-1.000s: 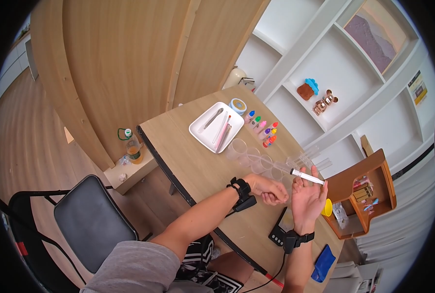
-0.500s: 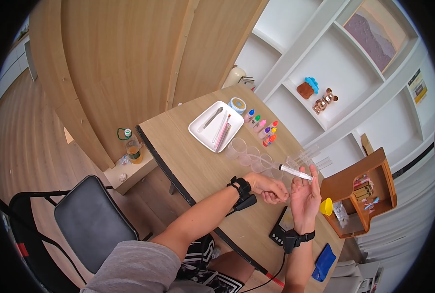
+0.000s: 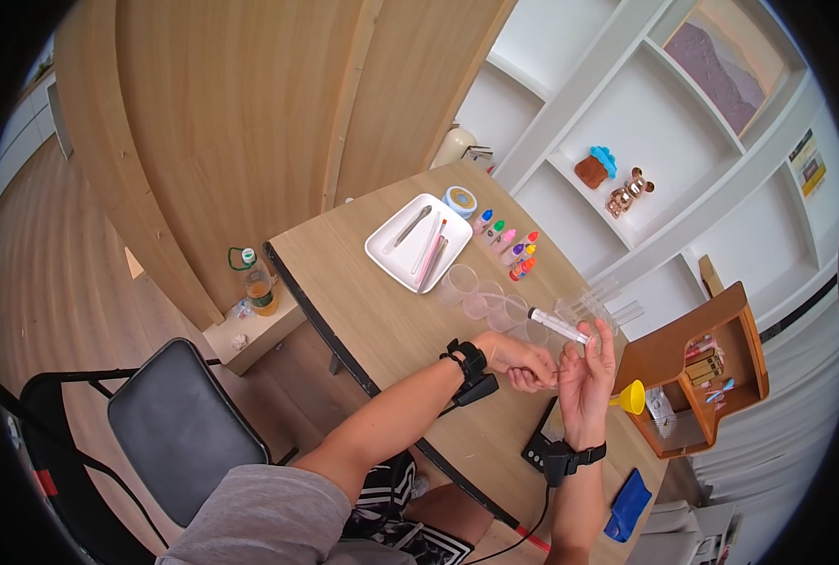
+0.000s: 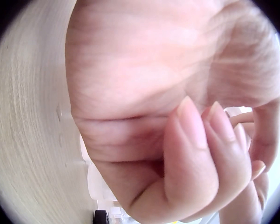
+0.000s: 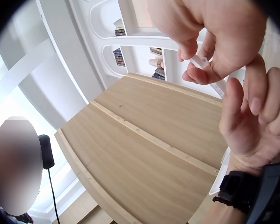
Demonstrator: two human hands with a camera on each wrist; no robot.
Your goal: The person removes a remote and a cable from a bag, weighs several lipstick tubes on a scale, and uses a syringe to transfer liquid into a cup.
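Left of centre, we have a white tray (image 3: 403, 274) of slim tools on the surface (image 3: 335, 268), beside a round tub (image 3: 459, 201) whose label we cannot read. Near the centre, our left hand (image 3: 518, 360) curls its fingers; we cannot tell whether it pinches anything. Just right, our right hand (image 3: 584, 388), partly open, pinches the syringe (image 3: 559, 326), its markings too small to read. We judge a light, steady fingertip grip best, clear of the plunger.
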